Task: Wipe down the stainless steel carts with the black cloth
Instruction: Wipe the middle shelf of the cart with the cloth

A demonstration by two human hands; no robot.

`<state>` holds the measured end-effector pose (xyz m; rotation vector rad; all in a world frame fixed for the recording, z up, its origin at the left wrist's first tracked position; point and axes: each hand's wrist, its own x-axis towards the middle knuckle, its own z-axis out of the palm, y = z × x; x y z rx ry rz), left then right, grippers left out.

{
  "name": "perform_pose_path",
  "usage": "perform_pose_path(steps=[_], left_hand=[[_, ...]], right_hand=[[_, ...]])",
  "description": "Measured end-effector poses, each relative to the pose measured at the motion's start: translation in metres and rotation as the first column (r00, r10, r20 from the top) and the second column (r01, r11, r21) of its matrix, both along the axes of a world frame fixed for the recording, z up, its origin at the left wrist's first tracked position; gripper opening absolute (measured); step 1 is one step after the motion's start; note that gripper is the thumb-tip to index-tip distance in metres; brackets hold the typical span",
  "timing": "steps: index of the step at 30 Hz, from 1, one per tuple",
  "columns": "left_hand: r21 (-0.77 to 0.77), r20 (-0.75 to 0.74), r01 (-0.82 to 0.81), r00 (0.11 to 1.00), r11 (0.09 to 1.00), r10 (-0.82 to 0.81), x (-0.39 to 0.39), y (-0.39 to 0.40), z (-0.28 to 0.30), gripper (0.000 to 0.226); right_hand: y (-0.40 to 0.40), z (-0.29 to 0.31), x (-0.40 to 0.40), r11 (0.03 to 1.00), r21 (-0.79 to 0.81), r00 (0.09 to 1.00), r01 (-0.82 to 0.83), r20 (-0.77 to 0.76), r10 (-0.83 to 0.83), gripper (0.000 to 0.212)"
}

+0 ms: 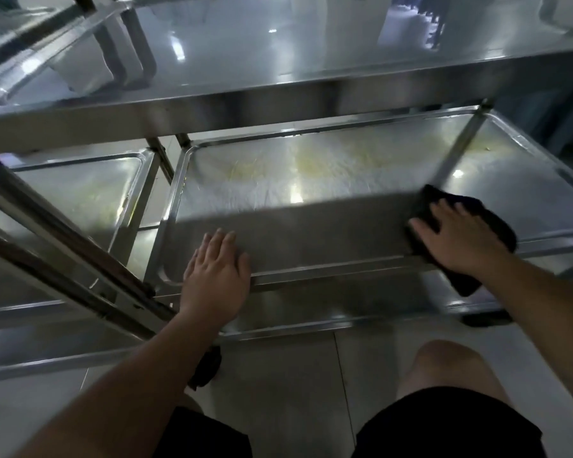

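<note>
A stainless steel cart (311,94) fills the view, seen from low down. Its middle shelf (311,239) is a shallow tray with yellowish stains toward the back. My right hand (457,239) lies flat on the black cloth (490,223), pressing it onto the right part of that shelf near the front rim. My left hand (215,276) rests palm down on the shelf's front left rim, fingers spread, holding nothing. A lower shelf (311,312) shows beneath.
A second steel cart (80,190) stands close on the left, its slanted frame bars (63,246) crossing in front. A black caster (205,365) sits on the tiled floor (278,391). My knees in black shorts are at the bottom.
</note>
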<state>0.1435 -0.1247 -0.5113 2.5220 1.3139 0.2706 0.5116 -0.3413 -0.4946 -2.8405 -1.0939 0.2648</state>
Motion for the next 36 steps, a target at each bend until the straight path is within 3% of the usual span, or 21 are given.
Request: perform_pose_path(steps=[3, 5, 7, 10, 13, 16, 23, 27, 33, 36], left_hand=[[0.002, -0.097, 0.006, 0.995, 1.000, -0.005, 0.004, -0.008, -0.008, 0.069], [0.021, -0.130, -0.006, 0.992, 1.000, 0.008, 0.006, -0.011, -0.011, 0.069], [0.031, -0.136, -0.020, 0.990, 0.999, 0.024, 0.008, -0.012, -0.010, 0.068], [0.039, -0.155, -0.024, 0.987, 0.999, 0.029, 0.009, -0.016, -0.006, 0.067], [0.043, -0.155, -0.015, 0.988, 0.999, 0.021, 0.009, -0.018, -0.004, 0.066], [0.072, -0.180, 0.003, 0.984, 0.997, 0.010, 0.007, -0.017, -0.006, 0.066], [0.079, -0.163, -0.005, 0.986, 0.997, 0.017, 0.006, -0.018, -0.007, 0.067], [0.070, -0.148, -0.014, 0.989, 0.997, 0.024, 0.006, -0.021, -0.004, 0.065], [0.041, -0.155, -0.013, 0.988, 0.999, 0.019, 0.006, -0.018, -0.004, 0.066], [-0.027, -0.209, -0.012, 0.978, 1.000, 0.006, 0.008, -0.018, 0.005, 0.066]], right_hand=[[-0.006, 0.000, 0.031, 0.980, -0.026, 0.979, 0.199, -0.044, -0.200, 0.108], [0.017, -0.001, 0.019, 0.973, -0.010, 0.972, 0.230, -0.054, -0.230, 0.106], [0.053, -0.002, -0.009, 0.987, 0.026, 0.987, 0.156, -0.050, -0.154, 0.102], [0.116, -0.002, -0.069, 0.992, 0.065, 0.993, -0.105, -0.046, 0.109, 0.101], [0.163, -0.007, -0.138, 0.926, 0.092, 0.927, -0.367, -0.052, 0.372, 0.103], [0.181, -0.013, -0.175, 0.850, 0.115, 0.852, -0.514, -0.047, 0.521, 0.102], [0.141, -0.014, -0.164, 0.764, 0.116, 0.761, -0.634, -0.079, 0.644, 0.112], [0.119, -0.012, -0.158, 0.698, 0.017, 0.697, -0.716, -0.031, 0.716, 0.115], [0.104, -0.017, -0.163, 0.666, 0.043, 0.667, -0.745, 0.026, 0.744, 0.087], [0.090, -0.011, -0.168, 0.668, 0.061, 0.667, -0.742, -0.028, 0.744, 0.079]])
